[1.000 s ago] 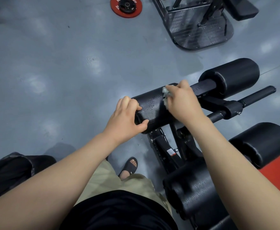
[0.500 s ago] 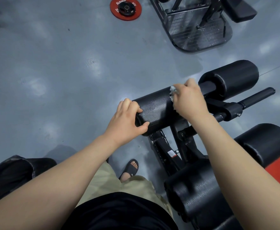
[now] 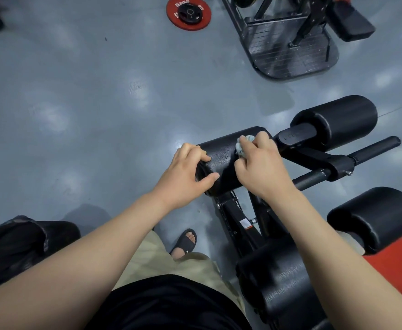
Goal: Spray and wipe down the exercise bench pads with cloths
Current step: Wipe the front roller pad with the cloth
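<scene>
Bench pad [image 3: 222, 155], prob. wet, under gripping L hand [image 3: 185, 173]; cloth [image 3: 241, 146] in R hand [image 3: 263, 169].

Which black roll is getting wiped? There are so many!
Start at the black bench frame at lower right. At its far end two roller pads share one bar; pick the left roller pad. Only it has droplets, a left hand gripping its end and a right hand pressing a grey cloth on it.
</scene>
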Motion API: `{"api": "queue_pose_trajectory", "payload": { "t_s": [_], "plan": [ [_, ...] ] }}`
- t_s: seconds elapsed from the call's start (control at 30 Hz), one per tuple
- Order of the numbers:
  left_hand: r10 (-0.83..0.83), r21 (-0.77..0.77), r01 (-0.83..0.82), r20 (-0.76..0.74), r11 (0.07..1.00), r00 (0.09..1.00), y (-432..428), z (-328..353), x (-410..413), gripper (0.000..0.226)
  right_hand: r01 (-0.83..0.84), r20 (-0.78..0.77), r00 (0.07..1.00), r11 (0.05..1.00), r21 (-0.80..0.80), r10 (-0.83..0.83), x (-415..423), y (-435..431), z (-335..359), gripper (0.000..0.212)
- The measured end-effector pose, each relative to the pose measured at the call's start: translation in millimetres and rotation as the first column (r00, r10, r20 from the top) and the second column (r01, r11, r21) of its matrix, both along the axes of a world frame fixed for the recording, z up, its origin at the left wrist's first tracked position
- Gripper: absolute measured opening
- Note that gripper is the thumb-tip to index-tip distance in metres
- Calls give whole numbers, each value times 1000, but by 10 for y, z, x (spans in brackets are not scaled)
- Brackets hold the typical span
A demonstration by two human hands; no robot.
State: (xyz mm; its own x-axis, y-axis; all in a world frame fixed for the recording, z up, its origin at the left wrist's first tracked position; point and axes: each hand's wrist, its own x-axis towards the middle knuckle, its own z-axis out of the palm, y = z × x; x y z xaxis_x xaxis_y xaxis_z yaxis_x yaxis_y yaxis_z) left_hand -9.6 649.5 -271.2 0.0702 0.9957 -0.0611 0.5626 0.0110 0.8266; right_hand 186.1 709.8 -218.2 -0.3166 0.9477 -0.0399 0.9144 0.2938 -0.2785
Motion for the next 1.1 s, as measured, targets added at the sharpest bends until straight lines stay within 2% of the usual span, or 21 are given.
{"api": "queue_pose_trajectory", "payload": {
  "t_s": [0.1, 0.23, 0.33, 0.43, 0.5, 0.57, 0.63, 0.8, 0.93, 0.97, 1.1],
  "plan": [
    [2, 38, -4, 78, 999, 997, 44, -5, -88, 18, -76, -24, 997, 997, -16, 75, -121, -90, 32, 57],
    [49, -91, -42, 75, 995, 996, 108, -44, -194, 43, -161, -61, 985, 987, 15, 161, -268, -190, -2, 47],
    [18, -167, -8, 58, 986, 998, 130, -114, -255, 59, -212, -66, 975, 977, 38, 214, -360, -271, -24, 38],
    [4, -184, 10, 71, 983, 997, 144, -156, -282, 65, -301, -76, 951, 953, 1, 301, -320, -281, -17, 44],
    [9, -183, 5, 79, 983, 997, 161, -164, -290, 64, -276, -84, 958, 961, 3, 275, -214, -221, -9, 47],
    [18, -185, 0, 95, 983, 995, 169, -168, -293, 62, -174, -102, 979, 984, 34, 176, -136, -156, -17, 41],
    [27, -184, -8, 105, 983, 994, 168, -173, -286, 61, -139, -109, 984, 989, 52, 144, -174, -181, -31, 36],
    [37, -176, -17, 113, 984, 993, 158, -164, -265, 62, -311, -117, 943, 950, 11, 310, -292, -281, -46, 44],
    [31, -180, -10, 112, 984, 993, 148, -156, -261, 62, -110, -113, 987, 992, 62, 117, -131, -67, -51, 35],
    [31, -178, -11, 111, 984, 993, 143, -149, -264, 62, -107, -107, 988, 992, 63, 113, -151, -69, -51, 32],
    [16, -137, -2, 104, 991, 994, 127, -126, -259, 61, -318, -125, 942, 948, -17, 313, -289, -224, -22, 39]
  ]
}}
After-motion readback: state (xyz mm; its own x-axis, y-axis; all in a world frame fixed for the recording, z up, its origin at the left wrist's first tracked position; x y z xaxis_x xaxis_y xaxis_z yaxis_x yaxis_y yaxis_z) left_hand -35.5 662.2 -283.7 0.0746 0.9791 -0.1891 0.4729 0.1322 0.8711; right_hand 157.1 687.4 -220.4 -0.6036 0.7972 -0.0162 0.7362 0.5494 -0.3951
